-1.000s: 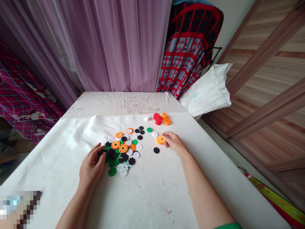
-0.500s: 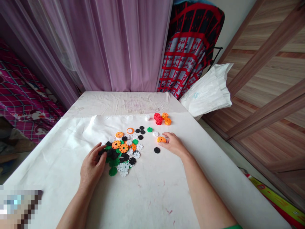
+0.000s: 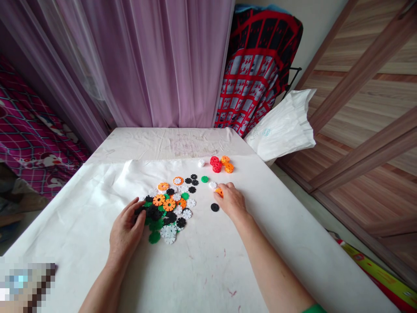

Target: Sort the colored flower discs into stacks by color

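Observation:
A pile of notched plastic discs in black, white, green and orange lies mid-table, with an orange disc (image 3: 169, 204) on top. At its left edge, my left hand (image 3: 128, 224) is curled around black discs (image 3: 140, 210). My right hand (image 3: 232, 200) has its fingers closed on an orange disc stack (image 3: 219, 191), partly hidden by them. Beside that hand are a white stack (image 3: 213, 184), a black stack (image 3: 214, 208) and a green stack (image 3: 204, 178). Farther back stand red stacks (image 3: 215, 164), orange stacks (image 3: 229, 168) and another white stack (image 3: 201, 163).
A white cloth covers the table (image 3: 182, 278). A white bag (image 3: 283, 126) stands at the far right corner. Behind are a purple curtain (image 3: 169, 65) and a chair draped in red patterned cloth (image 3: 257, 65). A blurred-out object is at the lower left.
My right hand has turned and its fingers have come over the orange stack, covering more of it. My left hand stays nearly in place at the pile.

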Demonstrator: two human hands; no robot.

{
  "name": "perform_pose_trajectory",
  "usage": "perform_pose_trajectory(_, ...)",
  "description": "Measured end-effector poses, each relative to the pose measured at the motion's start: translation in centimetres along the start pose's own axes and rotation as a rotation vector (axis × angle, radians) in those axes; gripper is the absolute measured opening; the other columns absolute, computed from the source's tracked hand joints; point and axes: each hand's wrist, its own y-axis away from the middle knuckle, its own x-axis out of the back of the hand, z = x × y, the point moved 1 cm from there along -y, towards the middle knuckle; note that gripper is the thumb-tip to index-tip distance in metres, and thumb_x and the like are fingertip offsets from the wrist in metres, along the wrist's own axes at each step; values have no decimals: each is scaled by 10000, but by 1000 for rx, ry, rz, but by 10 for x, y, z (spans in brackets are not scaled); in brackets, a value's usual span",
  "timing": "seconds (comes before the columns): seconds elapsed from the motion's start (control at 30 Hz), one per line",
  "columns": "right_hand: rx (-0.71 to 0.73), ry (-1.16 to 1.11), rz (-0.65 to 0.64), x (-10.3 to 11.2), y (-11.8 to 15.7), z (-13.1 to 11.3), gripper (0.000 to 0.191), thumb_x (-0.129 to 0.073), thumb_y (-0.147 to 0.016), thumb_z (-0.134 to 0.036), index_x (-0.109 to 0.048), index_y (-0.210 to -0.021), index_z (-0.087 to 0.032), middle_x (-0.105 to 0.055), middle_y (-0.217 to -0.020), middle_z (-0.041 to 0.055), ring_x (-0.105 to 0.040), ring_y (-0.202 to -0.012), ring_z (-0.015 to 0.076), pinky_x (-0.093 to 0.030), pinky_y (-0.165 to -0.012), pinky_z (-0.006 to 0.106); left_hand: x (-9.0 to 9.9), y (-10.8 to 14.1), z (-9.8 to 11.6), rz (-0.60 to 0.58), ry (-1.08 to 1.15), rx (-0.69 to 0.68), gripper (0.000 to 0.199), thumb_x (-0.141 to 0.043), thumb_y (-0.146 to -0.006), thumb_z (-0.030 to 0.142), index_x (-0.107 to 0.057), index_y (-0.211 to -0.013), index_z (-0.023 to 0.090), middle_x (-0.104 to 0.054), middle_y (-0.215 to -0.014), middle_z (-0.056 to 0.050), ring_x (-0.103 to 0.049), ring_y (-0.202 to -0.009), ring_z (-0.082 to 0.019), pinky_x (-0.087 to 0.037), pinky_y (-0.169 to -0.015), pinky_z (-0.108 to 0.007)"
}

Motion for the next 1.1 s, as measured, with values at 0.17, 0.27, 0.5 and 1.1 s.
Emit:
perform_pose_trajectory(0.17, -8, -10, -14, 6, 1, 1, 330, -517, -934, -474, -628, -1176, -278, -604, -1165, 64, -666, -909, 200, -435, -711, 282, 0, 0, 0, 11, 4, 0, 381, -525, -785, 488, -735, -1006, 261, -678, -1298, -23, -712, -875, -193, -582, -712, -279)
perform_pose_trajectory(0.27, -71, 15, -54, 17, 4, 0, 455, -545, -903, -551, -588, -1223, -232, -613, -1196, 107, -669, -970, 239, -454, -747, 307, 0, 0, 0, 4, 5, 2, 371, -532, -787, 482, -734, -1012, 267, -675, -1300, -22, -709, -856, -193, -581, -689, -282)
perform_pose_trajectory(0.5, -136, 76, -124, 19, 6, -2, 453, -523, -906, -546, -578, -1124, -153, -707, -1037, 159, -685, -1003, 294, -473, -774, 350, -2, -1, -4, 13, -8, -7, 369, -532, -792, 479, -735, -1016, 267, -669, -1309, -27, -706, -895, -200, -584, -735, -297)
perform_pose_trajectory(1.1, -107, 79, -128, 10, 4, -4, 353, -467, -939, -470, -577, -1100, -176, -708, -1050, 142, -684, -1000, 276, -469, -766, 337, 1, 1, 6, 0, 14, -12, 376, -526, -792, 471, -729, -1014, 245, -684, -1288, -38, -709, -841, -188, -587, -717, -288)
